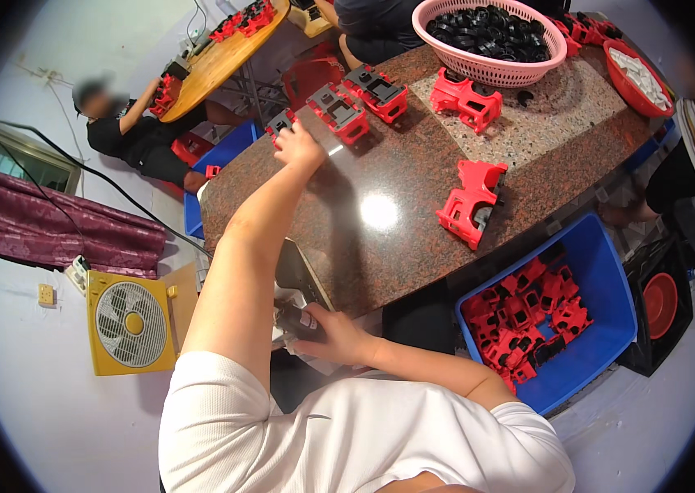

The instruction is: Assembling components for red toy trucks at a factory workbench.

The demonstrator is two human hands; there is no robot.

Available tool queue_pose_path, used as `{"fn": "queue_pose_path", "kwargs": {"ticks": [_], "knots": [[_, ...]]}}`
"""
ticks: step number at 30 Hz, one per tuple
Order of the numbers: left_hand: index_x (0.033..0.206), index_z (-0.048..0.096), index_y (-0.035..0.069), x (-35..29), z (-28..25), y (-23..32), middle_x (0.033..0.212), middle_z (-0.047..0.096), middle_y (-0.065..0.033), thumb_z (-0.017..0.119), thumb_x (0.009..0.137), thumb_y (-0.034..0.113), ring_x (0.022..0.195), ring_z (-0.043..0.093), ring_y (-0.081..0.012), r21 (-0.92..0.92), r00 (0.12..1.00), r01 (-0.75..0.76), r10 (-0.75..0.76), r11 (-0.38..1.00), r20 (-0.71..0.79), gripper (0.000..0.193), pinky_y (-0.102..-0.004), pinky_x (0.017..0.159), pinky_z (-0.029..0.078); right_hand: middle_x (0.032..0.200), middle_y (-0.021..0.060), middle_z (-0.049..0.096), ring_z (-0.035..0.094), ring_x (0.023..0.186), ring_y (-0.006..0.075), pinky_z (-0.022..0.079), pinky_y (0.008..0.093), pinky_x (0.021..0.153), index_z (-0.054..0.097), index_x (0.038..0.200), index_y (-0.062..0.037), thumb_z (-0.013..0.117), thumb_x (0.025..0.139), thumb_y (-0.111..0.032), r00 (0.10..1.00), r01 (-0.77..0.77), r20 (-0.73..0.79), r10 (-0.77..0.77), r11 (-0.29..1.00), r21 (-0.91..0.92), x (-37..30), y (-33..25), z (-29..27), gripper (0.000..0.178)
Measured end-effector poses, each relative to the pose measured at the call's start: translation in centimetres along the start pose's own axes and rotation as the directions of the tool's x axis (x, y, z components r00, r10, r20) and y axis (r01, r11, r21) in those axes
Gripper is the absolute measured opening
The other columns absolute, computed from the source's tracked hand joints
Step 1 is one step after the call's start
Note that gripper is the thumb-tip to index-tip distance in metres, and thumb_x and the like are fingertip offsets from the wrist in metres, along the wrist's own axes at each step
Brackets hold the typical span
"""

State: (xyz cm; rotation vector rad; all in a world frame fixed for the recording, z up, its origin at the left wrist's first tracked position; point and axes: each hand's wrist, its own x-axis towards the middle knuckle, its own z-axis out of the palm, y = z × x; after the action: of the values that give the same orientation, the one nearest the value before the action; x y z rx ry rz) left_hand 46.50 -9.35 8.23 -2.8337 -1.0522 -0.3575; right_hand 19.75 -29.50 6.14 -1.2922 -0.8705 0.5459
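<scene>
My left hand (300,148) reaches across the dark granite table (397,263). Its fingers are bent against the near end of a red plastic frame with a grey top plate (280,123), and they partly cover it. Two similar grey-topped red frames, one (338,112) and another (377,90), stand in a row to its right. Low at the table's near edge, my right hand (338,335) is closed round a dark grey plastic piece (308,325). That hand is beside an open box (302,271), whose contents are mostly hidden by my left arm.
Two bare red frames, one (472,201) and another (467,100), lie to the right. A pink basket (491,72) of black parts and a red bowl (639,82) of white pieces stand beyond. A blue bin (610,287) of red parts sits below; another person (130,127) works far left.
</scene>
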Motion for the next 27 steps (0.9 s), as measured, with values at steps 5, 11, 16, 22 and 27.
{"fn": "queue_pose_path", "kwargs": {"ticks": [5,11,16,22,27], "knots": [[0.112,0.050,0.007,1.4,2.7,-3.3,0.111,0.053,-0.0142,0.069,0.074,0.020,0.111,0.050,-0.0303,0.089,0.930,-0.365,0.368,0.927,-0.019,0.044,-0.0453,0.086,0.043,0.088,0.0216,0.063,0.064,0.080,0.0392,0.050,0.0406,0.071,0.051,0.106,0.0001,0.076,0.078,-0.033,0.998,0.065,-0.016,-0.065,0.998,0.019,0.7,0.2,0.8,0.050],[0.118,0.048,0.006,-1.7,0.2,3.7,0.120,0.050,-0.0160,0.074,0.072,0.043,0.111,0.049,-0.0336,-0.076,0.828,-0.540,0.512,0.838,-0.229,0.065,-0.0464,0.088,0.043,0.096,0.0218,0.062,0.062,0.088,0.0380,0.048,0.0408,0.077,0.050,0.112,-0.0001,0.073,0.079,-0.036,0.994,-0.056,0.089,0.055,0.998,0.002,0.9,-0.6,-0.6,0.054],[0.104,0.055,0.008,0.2,1.7,3.1,0.105,0.062,-0.0116,0.065,0.084,0.033,0.103,0.056,-0.0331,0.069,0.823,-0.532,0.535,0.844,-0.190,0.033,-0.0463,0.084,0.045,0.080,0.0131,0.065,0.067,0.077,0.0248,0.052,0.0345,0.068,0.049,0.108,-0.0030,0.070,0.085,-0.034,0.979,-0.118,0.187,0.084,0.977,0.177,0.3,-0.1,0.2,0.044],[0.115,0.053,0.008,0.0,2.9,2.8,0.104,0.057,-0.0119,0.067,0.082,0.033,0.098,0.053,-0.0331,0.092,0.716,-0.653,0.653,0.752,-0.246,0.044,-0.0443,0.080,0.044,0.073,0.0102,0.065,0.066,0.069,0.0237,0.051,0.0337,0.062,0.047,0.104,-0.0038,0.069,0.084,-0.022,0.998,0.054,0.014,-0.055,0.998,0.043,-0.8,-1.1,0.6,0.035],[0.120,0.049,0.004,-1.3,-2.1,2.1,0.104,0.057,-0.0161,0.069,0.080,0.030,0.090,0.053,-0.0373,-0.084,0.659,-0.730,0.666,0.678,-0.349,0.052,-0.0456,0.078,0.044,0.073,0.0142,0.065,0.067,0.070,0.0270,0.051,0.0372,0.062,0.048,0.102,-0.0031,0.069,0.082,-0.029,0.998,0.061,-0.002,-0.061,0.998,-0.029,-0.5,-1.1,2.6,0.039]]}}
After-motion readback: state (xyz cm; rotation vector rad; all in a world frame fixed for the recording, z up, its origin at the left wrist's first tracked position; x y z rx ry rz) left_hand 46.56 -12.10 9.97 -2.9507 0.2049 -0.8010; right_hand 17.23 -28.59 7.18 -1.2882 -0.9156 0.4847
